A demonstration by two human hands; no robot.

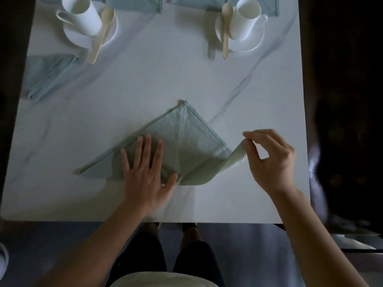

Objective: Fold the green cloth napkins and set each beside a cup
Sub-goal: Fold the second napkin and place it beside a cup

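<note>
1. The right hand (269,162) pinches the right corner of the green napkin (186,141) between thumb and forefinger. The grip is narrow, and the corner is lifted off the white marble table (145,83).
2. Left of that pinch, the left hand (145,168) lies flat with fingers straight and spread, pressing on the napkin's near-left part and gripping nothing.
3. The napkin lies as a triangle. Its point is away from the person, and its left tip reaches past the flat hand.
4. Well beyond the pinch, the right cup (246,17) stands on a saucer (248,45) with its handle to the right; what shows of its inside is plain white. A wooden spoon (226,32) lies on the saucer's left side, its handle overhanging the rim toward the person.
5. Farther left, the left cup (83,15) stands on its own saucer (78,41), handle to the left. A second spoon (102,32) lies on the right side.
6. A folded napkin (47,75) lies by the table's left edge, near the left saucer. More green cloth (136,4) lies behind the cups and is cut off by the frame.
7. The table's right edge runs near the pinching hand, and the near edge passes under both forearms. Wide bare marble lies between the grip and the cups.
</note>
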